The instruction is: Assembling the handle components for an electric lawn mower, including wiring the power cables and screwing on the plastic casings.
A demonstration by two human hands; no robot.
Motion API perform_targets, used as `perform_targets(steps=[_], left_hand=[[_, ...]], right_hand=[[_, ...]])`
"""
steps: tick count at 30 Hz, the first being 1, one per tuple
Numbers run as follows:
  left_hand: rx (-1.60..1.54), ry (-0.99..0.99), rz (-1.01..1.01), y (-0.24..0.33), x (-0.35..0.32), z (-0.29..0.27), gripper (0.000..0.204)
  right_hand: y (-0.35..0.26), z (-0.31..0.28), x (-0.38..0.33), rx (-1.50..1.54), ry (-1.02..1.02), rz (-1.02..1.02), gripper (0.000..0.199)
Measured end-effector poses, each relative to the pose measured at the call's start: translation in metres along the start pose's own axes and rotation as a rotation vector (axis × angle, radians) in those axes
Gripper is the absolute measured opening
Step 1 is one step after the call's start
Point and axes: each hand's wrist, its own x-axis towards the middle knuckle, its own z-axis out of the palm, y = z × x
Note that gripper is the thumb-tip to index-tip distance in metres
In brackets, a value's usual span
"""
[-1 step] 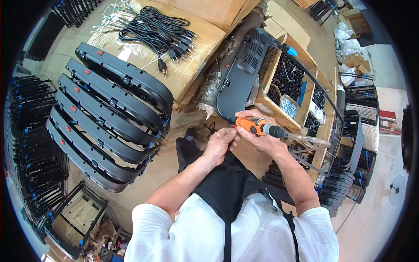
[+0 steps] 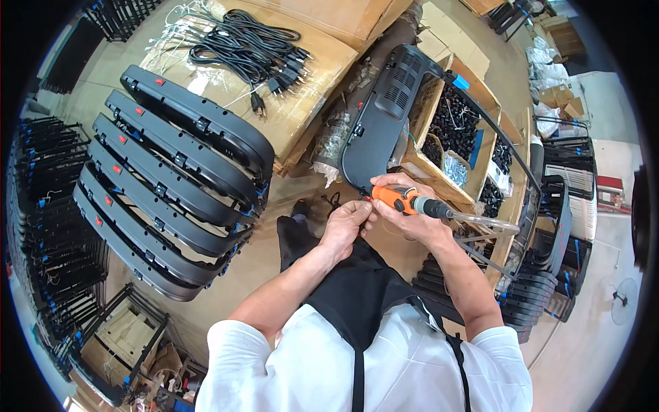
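Observation:
My right hand (image 2: 427, 225) is wrapped round an orange pneumatic screwdriver (image 2: 392, 198), with a clear hose (image 2: 473, 218) running off its back end to the right. Just left of it, my left hand (image 2: 349, 224) has its thumb and fingers pinched together; what they grip, if anything, is hidden. Between the hands a small red spot shows, too small to name. Both hands are at the near lower end of a black plastic housing (image 2: 367, 147), which has a vented part at its far end. The screwdriver's tip is hidden by my fingers.
Wooden bins (image 2: 429, 103) of black parts and silver screws stand right of the housing. Several similar black housings (image 2: 192, 123) with red switches are stacked at left. Black power cords (image 2: 250, 48) lie on a cardboard-topped surface (image 2: 322, 72). Black frames (image 2: 48, 206) line the far left.

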Motion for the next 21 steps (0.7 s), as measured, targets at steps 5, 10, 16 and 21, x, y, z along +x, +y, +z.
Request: perform_targets(steps=[5,10,16,21], left_hand=[[-0.185,0.073,0.004,0.021,-0.008,0.007,0.020],[-0.379,0.103,-0.061,0.035,0.004,0.009,0.026],[-0.514,0.098,-0.054,0.054,0.023,0.019,0.024],[-0.555,-0.003,-0.095,0.071,0.034,0.022,0.023]], right_hand=[[-0.013,-0.010,-0.003,0.102,0.030,0.039,0.045],[-0.020,-0.025,-0.008,0.336,0.081,0.048,0.048],[-0.021,-0.030,0.005,0.478,0.146,0.087,0.048],[-0.022,-0.034,0.018,0.506,0.153,0.106,0.047]])
